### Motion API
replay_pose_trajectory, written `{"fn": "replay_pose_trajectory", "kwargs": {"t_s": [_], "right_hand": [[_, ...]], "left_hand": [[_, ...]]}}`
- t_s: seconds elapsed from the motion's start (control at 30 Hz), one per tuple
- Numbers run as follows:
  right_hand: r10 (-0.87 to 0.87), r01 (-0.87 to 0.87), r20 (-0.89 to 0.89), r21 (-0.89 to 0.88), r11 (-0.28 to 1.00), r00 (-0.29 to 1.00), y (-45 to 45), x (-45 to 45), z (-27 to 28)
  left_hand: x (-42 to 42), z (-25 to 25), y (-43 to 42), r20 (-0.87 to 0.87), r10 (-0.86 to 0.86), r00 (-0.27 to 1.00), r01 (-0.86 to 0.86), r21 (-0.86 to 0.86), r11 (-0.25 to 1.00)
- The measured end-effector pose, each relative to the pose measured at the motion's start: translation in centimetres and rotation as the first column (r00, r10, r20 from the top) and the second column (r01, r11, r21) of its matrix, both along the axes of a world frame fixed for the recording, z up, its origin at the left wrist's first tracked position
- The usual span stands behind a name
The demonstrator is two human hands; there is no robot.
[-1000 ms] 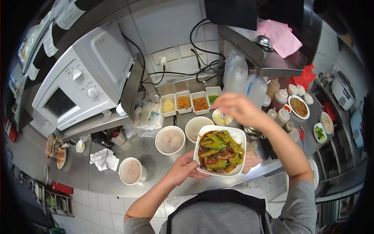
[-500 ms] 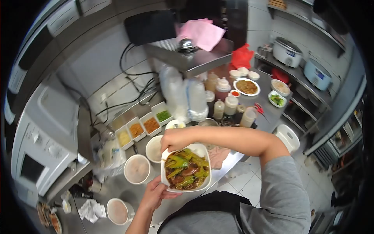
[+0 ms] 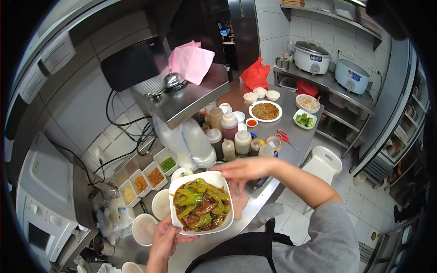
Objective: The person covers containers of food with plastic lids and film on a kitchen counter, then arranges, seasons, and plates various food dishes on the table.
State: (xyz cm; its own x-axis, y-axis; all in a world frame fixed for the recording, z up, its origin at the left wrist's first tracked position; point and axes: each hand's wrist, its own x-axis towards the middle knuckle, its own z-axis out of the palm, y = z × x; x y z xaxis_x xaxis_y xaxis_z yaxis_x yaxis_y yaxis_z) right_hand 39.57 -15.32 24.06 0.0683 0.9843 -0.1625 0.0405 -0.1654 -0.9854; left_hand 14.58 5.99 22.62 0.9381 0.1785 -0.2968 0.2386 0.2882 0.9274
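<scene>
A white square bowl [image 3: 226,219] filled with green peppers and brown meat in sauce is held low in front of me. My left hand [image 3: 166,239] grips its lower left corner, thumb near the rim and fingers beneath. Beside the upper right rim is my right hand [image 3: 243,170], fingers spread and holding nothing; whether a fingertip touches the rim is unclear. Left of the bowl are round tubs, one with a lid [image 3: 144,230]. Small white trays of toppings [image 3: 155,176] stand behind them.
Sauce bottles [image 3: 230,125] crowd the counter behind my right hand. Farther back are a plate of brown food [image 3: 265,111], small bowls, a dish of greens [image 3: 304,119] and red scissors [image 3: 283,135]. A metal shelf [image 3: 195,102] juts out above; a white stool [image 3: 323,161] stands right.
The view has swung to the right, showing more of the far counter and rice cookers. My right hand has come down from above the toppings, then opened beside the bowl.
</scene>
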Motion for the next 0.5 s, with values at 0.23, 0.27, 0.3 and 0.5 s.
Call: {"fn": "replay_pose_trajectory", "kwargs": {"t_s": [0.23,0.27,0.3,0.5], "right_hand": [[-0.360,0.380,-0.232,0.042,0.924,0.904,-13.2,5.2,-1.0],[-0.430,0.447,-0.214,0.037,0.894,0.877,-15.1,6.2,-0.9],[-0.497,0.513,-0.209,0.029,0.858,0.842,-16.8,7.4,-1.0],[-0.736,0.774,-0.343,-0.039,0.632,0.584,-24.6,17.0,-4.3]], "left_hand": [[13.8,2.2,-8.2,-0.017,-0.231,0.973,0.232,0.058,0.971],[16.3,2.3,-9.6,-0.031,-0.288,0.957,0.289,0.042,0.956],[18.7,2.5,-11.0,-0.046,-0.346,0.937,0.348,0.024,0.937],[30.3,1.2,-17.0,0.033,-0.480,0.876,0.477,-0.202,0.856]]}}
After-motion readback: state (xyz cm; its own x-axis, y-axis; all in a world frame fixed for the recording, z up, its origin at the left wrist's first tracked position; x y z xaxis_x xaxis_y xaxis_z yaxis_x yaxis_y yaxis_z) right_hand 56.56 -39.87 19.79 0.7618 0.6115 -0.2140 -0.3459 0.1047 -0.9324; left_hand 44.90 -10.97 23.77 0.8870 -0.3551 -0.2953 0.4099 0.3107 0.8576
